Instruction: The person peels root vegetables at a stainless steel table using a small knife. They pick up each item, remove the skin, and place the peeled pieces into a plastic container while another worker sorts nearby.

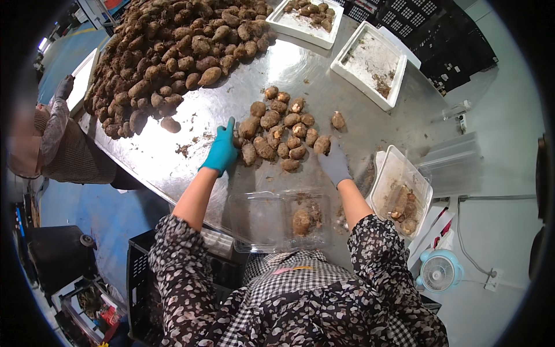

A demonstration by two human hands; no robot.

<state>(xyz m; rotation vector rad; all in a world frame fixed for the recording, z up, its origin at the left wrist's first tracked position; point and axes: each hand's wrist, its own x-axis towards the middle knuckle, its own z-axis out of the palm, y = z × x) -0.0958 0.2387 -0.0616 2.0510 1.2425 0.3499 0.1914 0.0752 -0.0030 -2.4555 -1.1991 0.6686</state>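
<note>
My left hand (221,148), in a teal glove, rests at the left edge of a loose group of brown taro corms (274,136), its fingers spread and its palm side hidden. At the group's right side my right hand (334,164), in a grey glove, touches one taro corm (322,145); whether it grips it cannot be told. A single corm (337,120) lies apart at the upper right. Some corms show pale cut patches. Closer to my body is an open clear plastic clamshell container (260,222), with a corm (301,222) and brown scraps in its right half.
A large heap of taro corms (173,56) covers the far left of the metal table (243,89). White foam trays (323,41) (336,65) stand at the back. A white tray (424,182) with corms stands right. A co-worker (73,152) is at the left edge.
</note>
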